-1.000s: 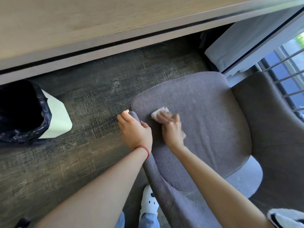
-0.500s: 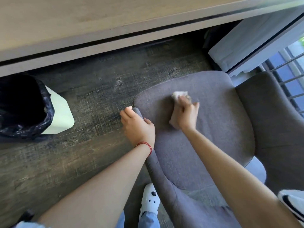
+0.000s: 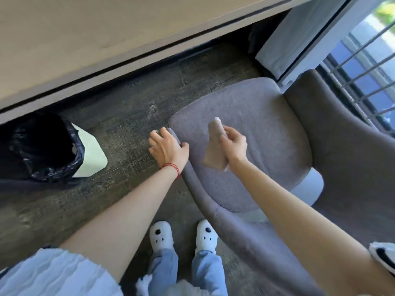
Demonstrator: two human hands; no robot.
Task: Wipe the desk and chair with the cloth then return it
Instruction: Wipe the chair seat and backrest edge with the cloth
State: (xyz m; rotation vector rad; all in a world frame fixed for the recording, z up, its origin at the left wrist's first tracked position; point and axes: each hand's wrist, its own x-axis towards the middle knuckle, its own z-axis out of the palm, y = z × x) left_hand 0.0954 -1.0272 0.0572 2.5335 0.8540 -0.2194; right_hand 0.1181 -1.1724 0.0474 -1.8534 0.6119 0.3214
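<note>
Right hand (image 3: 233,146) is up off the chair (image 3: 256,129) seat, fingers pinched round the cloth (image 3: 214,146), which hangs bunched and limp below the grip, above the seat's left front part and apparently not touching it. It looks like a lift between strokes, or the end of the seat wipe; I can't tell which. Left hand (image 3: 167,147) sits on the chair's left edge, fingers spread and curled loosely over the rim, thumb on the seat side. That reads as a brace, steadying the chair so it doesn't swing under the wiping. The desk (image 3: 106,35) runs along beyond the chair, its front edge overhanging the floor; whether it's been wiped, the view doesn't say. A bin (image 3: 53,146) with a black liner stands well to the chair's left, under the desk edge. Chair back and far side of the seat may yet need a pass before the cloth goes home.
</note>
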